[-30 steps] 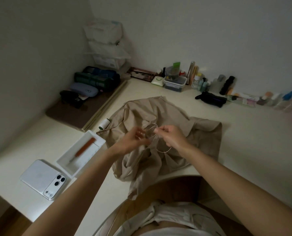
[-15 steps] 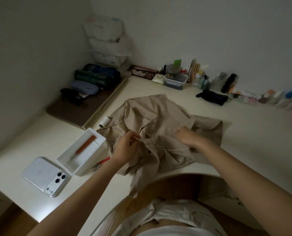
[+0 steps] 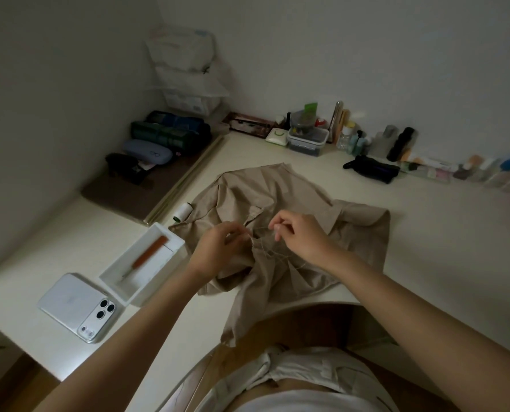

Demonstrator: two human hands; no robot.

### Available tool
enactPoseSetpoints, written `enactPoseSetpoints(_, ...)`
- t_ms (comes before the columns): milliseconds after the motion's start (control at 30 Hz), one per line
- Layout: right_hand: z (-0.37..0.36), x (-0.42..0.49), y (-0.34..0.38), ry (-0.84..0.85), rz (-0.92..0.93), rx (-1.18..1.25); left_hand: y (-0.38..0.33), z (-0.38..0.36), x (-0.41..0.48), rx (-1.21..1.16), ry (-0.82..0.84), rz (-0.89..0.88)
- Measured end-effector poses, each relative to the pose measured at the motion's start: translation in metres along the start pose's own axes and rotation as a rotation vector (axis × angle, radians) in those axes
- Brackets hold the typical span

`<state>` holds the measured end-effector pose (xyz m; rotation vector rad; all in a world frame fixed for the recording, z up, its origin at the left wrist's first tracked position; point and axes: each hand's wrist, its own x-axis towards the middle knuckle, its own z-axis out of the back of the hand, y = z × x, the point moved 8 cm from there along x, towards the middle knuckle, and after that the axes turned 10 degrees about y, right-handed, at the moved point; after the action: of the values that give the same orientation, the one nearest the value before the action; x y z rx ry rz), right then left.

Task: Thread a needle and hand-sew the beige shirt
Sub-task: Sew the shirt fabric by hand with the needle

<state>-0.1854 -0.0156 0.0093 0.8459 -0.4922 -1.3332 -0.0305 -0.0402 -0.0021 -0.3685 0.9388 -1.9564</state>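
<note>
On the cream desk [image 3: 441, 248], just in front of the person, the beige shirt [image 3: 295, 197] lies crumpled, its lower edge hanging over the curved front of the desk toward the lap. Both hands work above the middle of the cloth, near each other but apart.

The left hand [image 3: 218, 252] has its fingers [image 3: 238, 233] curled inward, thumb and forefinger pressed together on a pale thread [image 3: 280, 257] where it meets the fabric; whether cloth is also caught in that pinch I cannot tell. The right hand [image 3: 302, 236] is raised slightly, thumb and forefinger tips closed on the same thread, the other fingers [image 3: 286, 230] folded loosely beneath. A short length of thread runs between the two pinches, and slack strands trail across the folds below the right wrist. Any needle is too small to make out.

A white thread spool [image 3: 183, 212] lies touching the shirt's left edge. Nearer on the left is a white tray [image 3: 158, 278] holding an orange-handled seam ripper [image 3: 150, 254], and a white phone [image 3: 75, 304] lies face down just beside it. A black pouch [image 3: 372, 169] rests near the back wall.
</note>
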Motion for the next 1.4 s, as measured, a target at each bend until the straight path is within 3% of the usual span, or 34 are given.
enactPoseSetpoints(800,-0.013,0.001,0.011,0.059,0.025,0.059,-0.010,0.006,-0.005,0.113,0.029,-0.027)
enactPoseSetpoints(1400,-0.017,0.001,0.007,0.089,0.002,0.159,-0.010,0.017,0.000,-0.063,0.144,-0.023)
